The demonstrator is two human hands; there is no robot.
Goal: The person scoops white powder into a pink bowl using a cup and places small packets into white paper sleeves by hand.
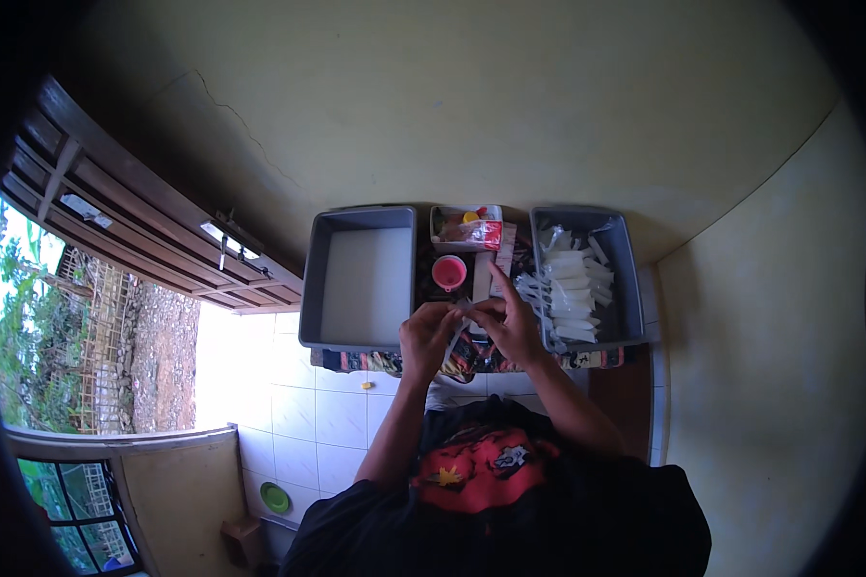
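Observation:
Near the front edge of the table, my two hands meet in front of my chest. My left hand (pixel 426 337) is closed in a pinch on a narrow clear plastic bag (pixel 454 344), which hangs down between the hands. My right hand (pixel 513 330) pinches the top of the same bag, its index finger stretched out forward. What the bag holds, if anything, is too small to tell. Just beyond my hands sits a pink funnel-like cup (pixel 448 273). On the right, a grey tray (pixel 631 279) holds several filled white plastic packets (pixel 573 296) and loose clear bags.
A grey tray (pixel 311 288) with a white content or bottom stands on the left. A small box (pixel 491 237) with mixed items is at the back, against the wall. A patterned cloth (pixel 375 362) covers the table. An open wooden door (pixel 154 207) is at the left; a green plate (pixel 275 497) lies on the floor.

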